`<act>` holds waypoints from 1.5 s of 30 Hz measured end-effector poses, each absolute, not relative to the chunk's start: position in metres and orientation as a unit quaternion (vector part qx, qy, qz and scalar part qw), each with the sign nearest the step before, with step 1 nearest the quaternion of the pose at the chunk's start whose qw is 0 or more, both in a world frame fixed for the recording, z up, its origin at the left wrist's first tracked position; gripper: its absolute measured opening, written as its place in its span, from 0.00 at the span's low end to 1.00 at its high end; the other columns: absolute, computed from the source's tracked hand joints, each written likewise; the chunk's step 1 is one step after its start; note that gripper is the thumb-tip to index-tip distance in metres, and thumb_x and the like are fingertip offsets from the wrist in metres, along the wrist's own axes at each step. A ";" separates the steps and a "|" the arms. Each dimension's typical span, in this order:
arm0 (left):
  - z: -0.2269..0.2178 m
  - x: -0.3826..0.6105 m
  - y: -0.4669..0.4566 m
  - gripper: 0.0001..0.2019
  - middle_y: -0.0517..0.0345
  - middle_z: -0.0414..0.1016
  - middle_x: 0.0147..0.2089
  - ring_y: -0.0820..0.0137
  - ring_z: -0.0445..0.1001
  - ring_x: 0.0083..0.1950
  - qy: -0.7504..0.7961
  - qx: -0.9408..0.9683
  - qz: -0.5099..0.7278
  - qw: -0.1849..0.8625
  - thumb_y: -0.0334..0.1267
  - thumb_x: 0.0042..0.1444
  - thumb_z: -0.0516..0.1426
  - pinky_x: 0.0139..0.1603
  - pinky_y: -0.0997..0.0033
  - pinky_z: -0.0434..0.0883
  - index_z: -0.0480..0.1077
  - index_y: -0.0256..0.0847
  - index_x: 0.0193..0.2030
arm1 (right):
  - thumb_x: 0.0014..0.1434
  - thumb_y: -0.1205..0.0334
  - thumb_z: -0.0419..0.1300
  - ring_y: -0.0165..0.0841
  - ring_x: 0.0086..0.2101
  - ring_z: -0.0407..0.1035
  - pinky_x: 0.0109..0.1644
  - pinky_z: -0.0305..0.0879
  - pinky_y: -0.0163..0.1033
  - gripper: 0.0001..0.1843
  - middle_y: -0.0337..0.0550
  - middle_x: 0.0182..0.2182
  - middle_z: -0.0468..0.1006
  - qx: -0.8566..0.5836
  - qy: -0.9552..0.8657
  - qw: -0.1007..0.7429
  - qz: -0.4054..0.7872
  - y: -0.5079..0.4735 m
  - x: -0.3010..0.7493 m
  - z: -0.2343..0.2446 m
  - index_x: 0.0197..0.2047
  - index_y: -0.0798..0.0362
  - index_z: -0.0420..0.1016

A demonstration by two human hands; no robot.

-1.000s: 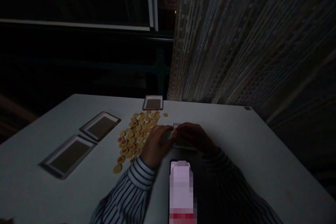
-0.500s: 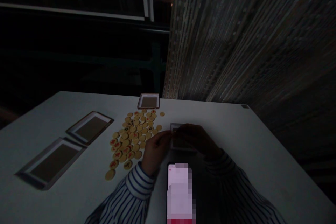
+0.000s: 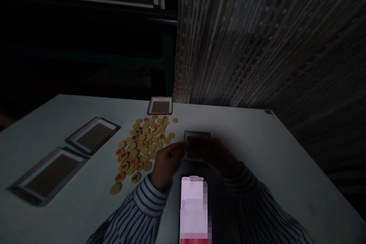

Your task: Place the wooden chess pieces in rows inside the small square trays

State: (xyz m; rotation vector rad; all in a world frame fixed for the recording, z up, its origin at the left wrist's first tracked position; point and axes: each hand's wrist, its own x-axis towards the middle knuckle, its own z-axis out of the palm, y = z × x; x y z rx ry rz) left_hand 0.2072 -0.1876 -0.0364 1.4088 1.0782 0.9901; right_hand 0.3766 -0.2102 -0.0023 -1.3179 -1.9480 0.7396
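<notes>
a curtain of hanging strings [image 3: 240, 42] fills the upper right, and below it spreads a white table [image 3: 254, 141] in dim light. two sleeves [image 3: 126, 213] with dark blue stripes on white come in from the bottom edge.

four shallow trays with pale borders and grey-brown middles lie on the tabletop. the nearest left tray [image 3: 51, 175] looks largest; the second left tray [image 3: 93, 135] lies just beyond it, the far tray [image 3: 160, 106] sits by the back edge, and the middle tray [image 3: 198, 134] lies partly hidden behind the right hand [image 3: 215, 154].

a phone [image 3: 194, 209] lies lit in front of the hands, its screen blurred into blocks, with a red band at the bottom; any text there cannot be read.

the left hand [image 3: 168, 164] is beside the pile, its fingertips drawn close to the right hand's at the near tray edge. whether either set of fingers is clamped on anything cannot be told; the right fingers are bent and in shadow.

round wooden discs [image 3: 145, 158] lie heaped left of the left hand, some marked with red characters, a few with black, too small to read surely. a small dark label [image 3: 268, 112] marks the table's far right corner, its print illegible.
</notes>
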 end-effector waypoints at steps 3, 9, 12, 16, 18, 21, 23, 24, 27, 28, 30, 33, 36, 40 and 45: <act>-0.036 0.207 -0.187 0.10 0.55 0.79 0.34 0.67 0.76 0.36 0.456 0.589 0.417 0.521 0.40 0.49 0.57 0.37 0.71 0.73 0.76 0.41 0.35 | 0.59 0.63 0.53 0.28 0.34 0.71 0.38 0.67 0.35 0.08 0.39 0.33 0.78 -0.479 -0.768 0.325 0.274 -0.210 0.376 -0.002 0.37 0.50 0.74; -0.040 0.207 -0.187 0.12 0.54 0.79 0.33 0.68 0.76 0.34 0.457 0.550 0.422 0.558 0.42 0.47 0.58 0.34 0.72 0.72 0.76 0.39 0.36 | 0.60 0.59 0.51 0.30 0.33 0.70 0.38 0.67 0.37 0.10 0.43 0.32 0.76 -0.481 -0.777 0.307 0.265 -0.212 0.374 -0.003 0.38 0.52 0.72; -0.041 0.209 -0.187 0.12 0.53 0.79 0.34 0.68 0.76 0.34 0.455 0.542 0.422 0.567 0.42 0.47 0.59 0.35 0.72 0.72 0.76 0.38 0.36 | 0.61 0.60 0.51 0.30 0.33 0.69 0.38 0.66 0.36 0.10 0.43 0.33 0.76 -0.484 -0.789 0.288 0.247 -0.212 0.374 -0.001 0.38 0.52 0.72; -0.040 0.209 -0.188 0.12 0.52 0.79 0.35 0.68 0.76 0.35 0.451 0.544 0.420 0.569 0.42 0.48 0.58 0.37 0.71 0.72 0.76 0.37 0.36 | 0.62 0.59 0.49 0.29 0.33 0.68 0.38 0.65 0.36 0.11 0.43 0.33 0.75 -0.481 -0.805 0.276 0.213 -0.211 0.375 -0.002 0.39 0.53 0.71; -0.039 0.209 -0.188 0.12 0.52 0.79 0.35 0.67 0.76 0.36 0.451 0.549 0.419 0.565 0.42 0.48 0.58 0.38 0.70 0.72 0.76 0.37 0.36 | 0.62 0.59 0.49 0.29 0.33 0.68 0.37 0.65 0.36 0.11 0.43 0.33 0.75 -0.477 -0.814 0.271 0.191 -0.211 0.375 -0.003 0.39 0.53 0.71; -0.037 0.209 -0.188 0.13 0.52 0.79 0.35 0.66 0.76 0.36 0.461 0.563 0.416 0.546 0.43 0.48 0.58 0.38 0.69 0.73 0.76 0.37 0.36 | 0.62 0.60 0.49 0.29 0.34 0.68 0.38 0.65 0.37 0.11 0.44 0.35 0.75 -0.470 -0.827 0.263 0.163 -0.210 0.376 -0.005 0.41 0.53 0.70; -0.038 0.209 -0.188 0.14 0.52 0.79 0.35 0.67 0.76 0.35 0.467 0.568 0.413 0.537 0.43 0.48 0.58 0.37 0.69 0.73 0.76 0.37 0.36 | 0.62 0.60 0.48 0.29 0.35 0.68 0.38 0.64 0.37 0.11 0.44 0.35 0.75 -0.469 -0.827 0.264 0.161 -0.210 0.377 -0.006 0.42 0.52 0.69; -0.038 0.210 -0.188 0.14 0.52 0.79 0.34 0.67 0.76 0.35 0.467 0.570 0.412 0.536 0.44 0.48 0.58 0.36 0.70 0.73 0.76 0.36 0.37 | 0.62 0.60 0.48 0.29 0.35 0.68 0.39 0.64 0.37 0.11 0.43 0.36 0.75 -0.468 -0.828 0.262 0.162 -0.210 0.377 -0.006 0.42 0.52 0.70; -0.042 0.210 -0.187 0.13 0.52 0.79 0.34 0.67 0.76 0.35 0.460 0.572 0.415 0.538 0.44 0.48 0.58 0.36 0.70 0.73 0.76 0.37 0.36 | 0.61 0.60 0.50 0.30 0.36 0.68 0.40 0.64 0.38 0.10 0.43 0.35 0.76 -0.468 -0.830 0.257 0.160 -0.211 0.379 -0.007 0.41 0.51 0.71; -0.043 0.210 -0.187 0.13 0.52 0.79 0.34 0.67 0.76 0.35 0.455 0.573 0.416 0.540 0.44 0.48 0.58 0.36 0.70 0.73 0.76 0.37 0.36 | 0.61 0.60 0.50 0.30 0.36 0.68 0.41 0.64 0.38 0.10 0.42 0.35 0.76 -0.470 -0.828 0.260 0.160 -0.211 0.379 -0.007 0.40 0.51 0.71; -0.044 0.210 -0.187 0.12 0.52 0.79 0.35 0.67 0.76 0.36 0.451 0.580 0.417 0.536 0.43 0.49 0.57 0.37 0.70 0.73 0.76 0.38 0.36 | 0.60 0.60 0.52 0.30 0.36 0.68 0.41 0.64 0.38 0.09 0.42 0.35 0.76 -0.477 -0.822 0.269 0.156 -0.211 0.381 -0.007 0.41 0.51 0.72; -0.042 0.208 -0.187 0.11 0.53 0.79 0.34 0.67 0.76 0.36 0.465 0.598 0.422 0.498 0.41 0.49 0.57 0.38 0.69 0.73 0.76 0.38 0.36 | 0.60 0.59 0.52 0.31 0.36 0.68 0.40 0.63 0.38 0.10 0.42 0.35 0.76 -0.489 -0.826 0.248 0.132 -0.211 0.384 -0.005 0.41 0.51 0.72; -0.040 0.207 -0.186 0.11 0.54 0.79 0.34 0.68 0.76 0.35 0.481 0.620 0.421 0.455 0.40 0.49 0.56 0.37 0.70 0.73 0.75 0.38 0.36 | 0.60 0.59 0.51 0.32 0.35 0.69 0.38 0.63 0.39 0.11 0.43 0.35 0.77 -0.498 -0.829 0.226 0.113 -0.213 0.386 0.001 0.40 0.51 0.72; -0.046 0.205 -0.185 0.13 0.52 0.78 0.36 0.68 0.75 0.34 0.489 0.679 0.390 0.385 0.39 0.51 0.55 0.36 0.69 0.72 0.73 0.37 0.41 | 0.59 0.58 0.53 0.32 0.34 0.70 0.37 0.63 0.38 0.10 0.43 0.36 0.77 -0.517 -0.813 0.245 0.112 -0.217 0.391 0.008 0.39 0.50 0.73; -0.057 0.204 -0.185 0.14 0.48 0.76 0.40 0.66 0.74 0.39 0.465 0.756 0.356 0.294 0.36 0.52 0.54 0.41 0.65 0.71 0.71 0.36 0.45 | 0.56 0.60 0.56 0.30 0.31 0.68 0.34 0.61 0.36 0.10 0.41 0.32 0.77 -0.539 -0.800 0.236 0.116 -0.222 0.407 0.007 0.42 0.48 0.73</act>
